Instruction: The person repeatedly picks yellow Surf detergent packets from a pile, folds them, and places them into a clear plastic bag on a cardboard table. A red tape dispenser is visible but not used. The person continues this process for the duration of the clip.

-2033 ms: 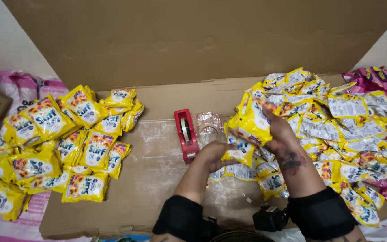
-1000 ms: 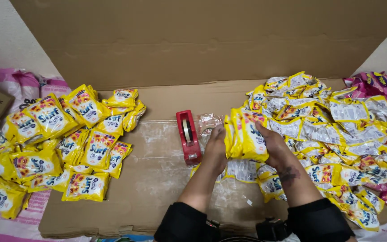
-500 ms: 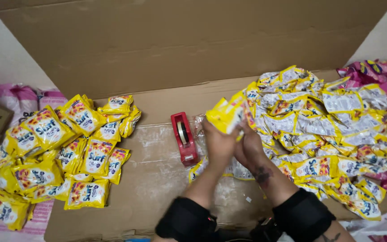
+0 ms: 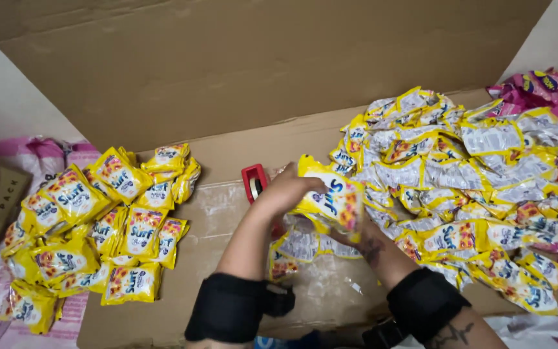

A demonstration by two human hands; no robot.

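As I watched, both hands were clamped on a yellow sachet bundle [image 4: 330, 201] mid-cardboard | left hand [image 4: 287, 190] on top, right hand [image 4: 364, 240] beneath | judged light, soft, slippery; grip the edges.

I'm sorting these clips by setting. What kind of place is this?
Probably a makeshift packing spot on a floor. Flattened cardboard serves as the work surface, heaps of yellow sachets lie either side, and a red tape dispenser sits by the left hand.
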